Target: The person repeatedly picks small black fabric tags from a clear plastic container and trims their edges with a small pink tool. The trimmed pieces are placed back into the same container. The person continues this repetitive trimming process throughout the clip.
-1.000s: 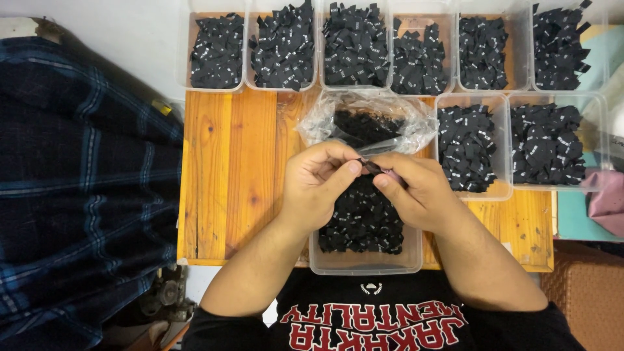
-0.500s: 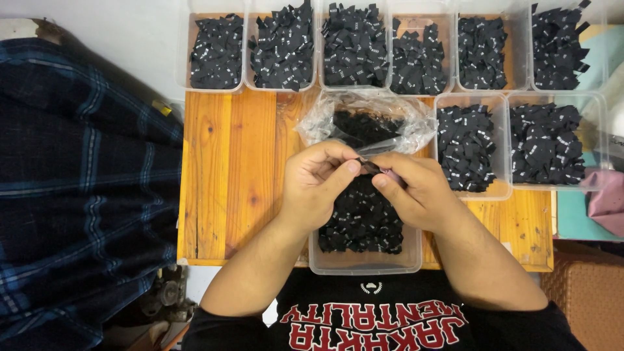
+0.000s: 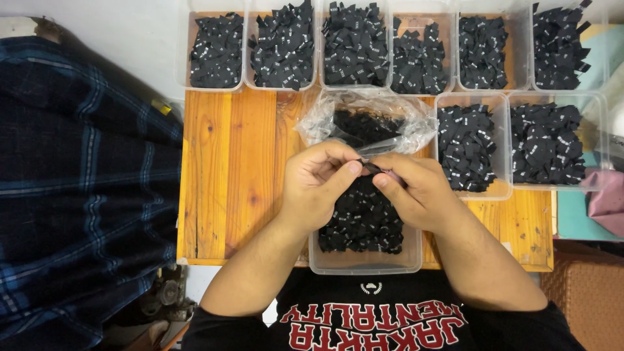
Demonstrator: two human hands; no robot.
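Black label (image 3: 368, 166), seemingly folded, pinched between fingers of left hand (image 3: 320, 185) and right hand (image 3: 416, 192).

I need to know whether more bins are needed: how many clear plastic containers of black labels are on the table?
9. Six along the far edge, two at right, one under the hands. Others may lie off-frame.

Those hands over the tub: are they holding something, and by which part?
Both hands, left and right, pinch one small black label between fingertips, each at one end.
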